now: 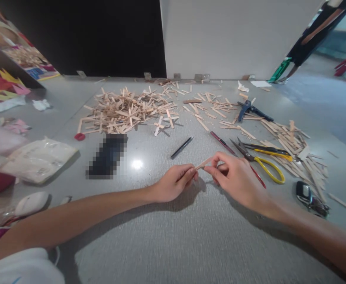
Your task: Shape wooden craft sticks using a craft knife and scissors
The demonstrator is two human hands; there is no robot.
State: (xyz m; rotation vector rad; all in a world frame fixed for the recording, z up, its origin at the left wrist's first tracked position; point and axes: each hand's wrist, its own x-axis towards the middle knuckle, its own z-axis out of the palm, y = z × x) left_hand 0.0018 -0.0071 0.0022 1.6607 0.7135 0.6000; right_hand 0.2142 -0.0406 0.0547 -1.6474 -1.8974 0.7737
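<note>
My left hand (174, 182) is closed, pinching thin wooden craft sticks (201, 164) between thumb and fingers. From the right, my right hand (234, 177) meets it, thumb and index finger closed on the sticks' other end. My fingers partly hide the sticks, so how they are joined cannot be told. Just beyond the hands lies a black pen (181, 148). Beside the right hand are a dark red slim tool (221, 142), yellow-handled snips (260, 161) and a black-and-yellow cutter (269, 150), with the right hand covering part of the red tool.
A heap of wooden sticks (128, 110) lies at the back; more sticks (288, 136) are at right. Blue-handled cutters (245, 108), a key fob (304, 191), a blurred dark rectangle (107, 156) and a plastic packet (42, 157) surround the work area. A person (311, 39) stands beyond the table.
</note>
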